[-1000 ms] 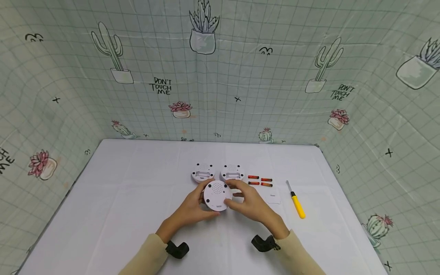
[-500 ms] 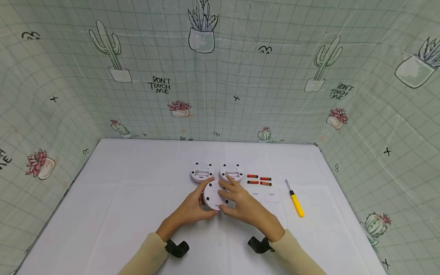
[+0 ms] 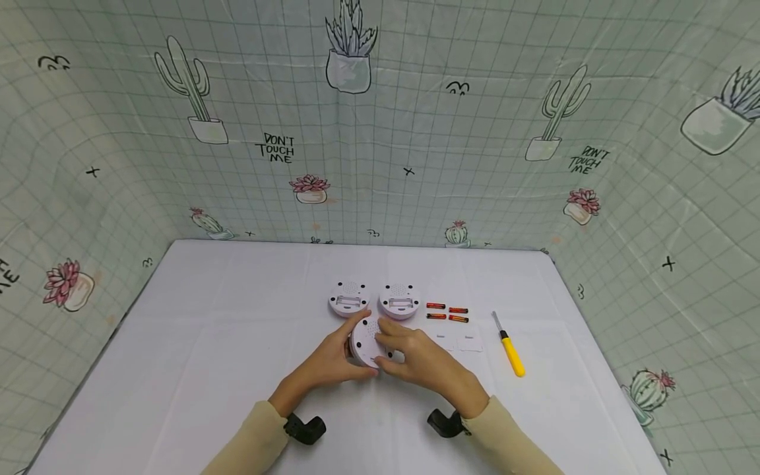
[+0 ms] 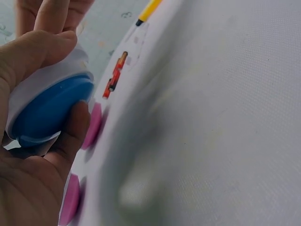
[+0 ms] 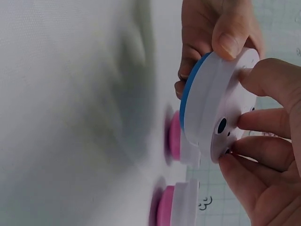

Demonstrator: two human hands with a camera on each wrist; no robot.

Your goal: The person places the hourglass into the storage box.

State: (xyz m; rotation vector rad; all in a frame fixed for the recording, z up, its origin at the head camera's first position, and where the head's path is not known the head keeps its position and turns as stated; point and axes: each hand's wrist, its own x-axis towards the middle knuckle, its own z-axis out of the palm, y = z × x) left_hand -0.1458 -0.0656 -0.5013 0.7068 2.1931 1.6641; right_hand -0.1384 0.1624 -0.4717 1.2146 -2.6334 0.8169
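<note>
My left hand (image 3: pixel 330 358) grips a round white device (image 3: pixel 363 342) by its rim, tilted, with its perforated back towards me. Its blue front (image 4: pixel 52 109) shows in the left wrist view. My right hand (image 3: pixel 429 356) is on the back of the same device, the thumb (image 5: pixel 256 79) pressing near one edge and bent fingers (image 5: pixel 265 123) touching the lower part and rim. Just behind stand two similar white devices, the left one (image 3: pixel 349 310) and the right one (image 3: pixel 399 314), back up with bare battery slots; their pink fronts face the table.
Several red batteries (image 3: pixel 436 316) lie right of the devices. Two thin white pieces, apparently battery covers (image 3: pixel 469 342), lie nearer me. A yellow-handled screwdriver (image 3: pixel 513 357) is farther right. Patterned cloth (image 3: pixel 380 132) surrounds the white table (image 3: pixel 237 316).
My right hand has moved left from the device's right edge onto its back, uncovering the right-hand device behind. The held device has dropped slightly; my left hand keeps its grip.
</note>
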